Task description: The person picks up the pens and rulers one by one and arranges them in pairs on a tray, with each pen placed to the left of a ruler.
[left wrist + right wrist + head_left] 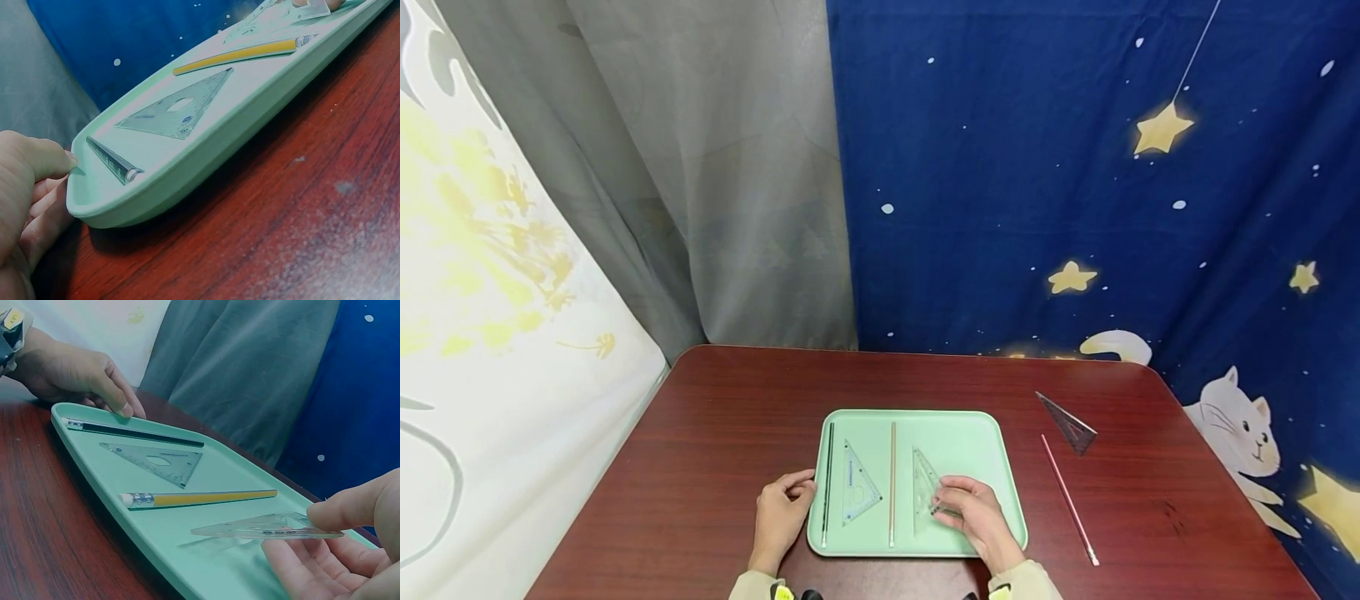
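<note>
My left hand [781,517] grips the left rim of a light green tray [962,429], its thumb on the edge. Thumb and fingers of my right hand [981,515] pinch a clear triangular set square [262,526], tilted just above the right half of the tray. From the left, the tray carries a black pencil [828,483], a second clear set square [859,487] lying flat, and a yellow pencil [892,483] with a white eraser. These lie side by side, the pencils running front to back. The right fingers cover one corner of the held set square.
To the right of the tray, a pink pencil [1069,498] lies on the dark red wooden table [737,400]. Beyond it is a dark-looking set square [1069,423]. Grey and blue curtains [1000,167] hang behind the table's far edge.
</note>
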A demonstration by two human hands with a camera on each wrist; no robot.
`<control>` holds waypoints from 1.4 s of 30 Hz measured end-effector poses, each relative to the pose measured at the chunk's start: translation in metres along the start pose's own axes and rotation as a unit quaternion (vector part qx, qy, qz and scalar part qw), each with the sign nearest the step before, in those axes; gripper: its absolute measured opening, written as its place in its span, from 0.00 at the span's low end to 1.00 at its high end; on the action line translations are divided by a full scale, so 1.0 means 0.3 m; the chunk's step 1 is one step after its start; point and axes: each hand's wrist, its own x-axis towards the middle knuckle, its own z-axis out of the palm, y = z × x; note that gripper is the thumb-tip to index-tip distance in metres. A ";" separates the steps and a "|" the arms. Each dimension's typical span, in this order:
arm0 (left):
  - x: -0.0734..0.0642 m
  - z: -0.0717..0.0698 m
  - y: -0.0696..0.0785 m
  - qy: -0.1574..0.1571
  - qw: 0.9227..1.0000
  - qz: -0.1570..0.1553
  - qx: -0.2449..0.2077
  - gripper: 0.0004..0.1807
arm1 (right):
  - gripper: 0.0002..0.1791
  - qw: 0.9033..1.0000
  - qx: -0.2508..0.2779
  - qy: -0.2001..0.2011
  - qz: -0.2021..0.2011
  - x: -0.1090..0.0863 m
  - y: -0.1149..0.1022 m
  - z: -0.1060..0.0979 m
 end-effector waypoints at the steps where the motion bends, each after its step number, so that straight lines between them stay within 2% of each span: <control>1: 0.000 0.000 0.001 0.000 1.000 0.000 0.000 0.10 | 0.12 1.000 -0.003 0.002 0.001 0.001 0.000 0.003; 16: 0.001 0.003 -0.001 0.000 1.000 -0.002 0.001 0.10 | 0.15 0.999 -0.027 0.029 -0.008 0.001 0.001 0.035; 25: -0.002 0.005 -0.001 0.001 1.000 0.004 0.005 0.10 | 0.16 0.995 -0.075 0.054 -0.025 0.004 0.000 0.046; 33: 0.002 0.002 0.001 0.001 1.000 0.001 0.001 0.10 | 0.15 0.984 -0.148 0.088 -0.050 -0.009 -0.017 0.057; 42: -0.001 0.002 0.005 0.000 1.000 0.002 0.001 0.10 | 0.14 0.962 -0.234 0.121 -0.067 -0.021 -0.037 0.048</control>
